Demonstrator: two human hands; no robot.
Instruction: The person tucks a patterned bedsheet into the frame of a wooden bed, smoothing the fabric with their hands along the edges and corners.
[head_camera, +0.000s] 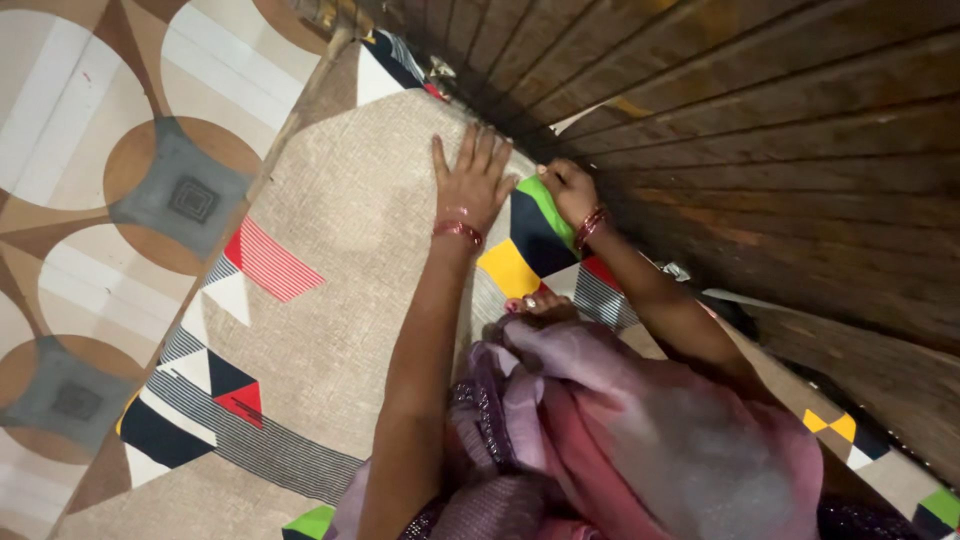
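Note:
A beige bedsheet (340, 330) with coloured triangles and striped bands covers a mattress. My left hand (470, 182) lies flat on it with fingers spread, close to the wooden panel, and has a red bangle at the wrist. My right hand (567, 188) is closed on the sheet's green and dark blue edge (540, 215), right against the wood. Both hands sit a few centimetres apart at the sheet's far edge.
A dark brown slatted wooden panel (760, 130) runs along the right side of the mattress. A tiled floor (110, 170) with circles and grey squares lies to the left. My pink and purple clothing (620, 440) fills the lower middle, with toes (538, 303) showing above it.

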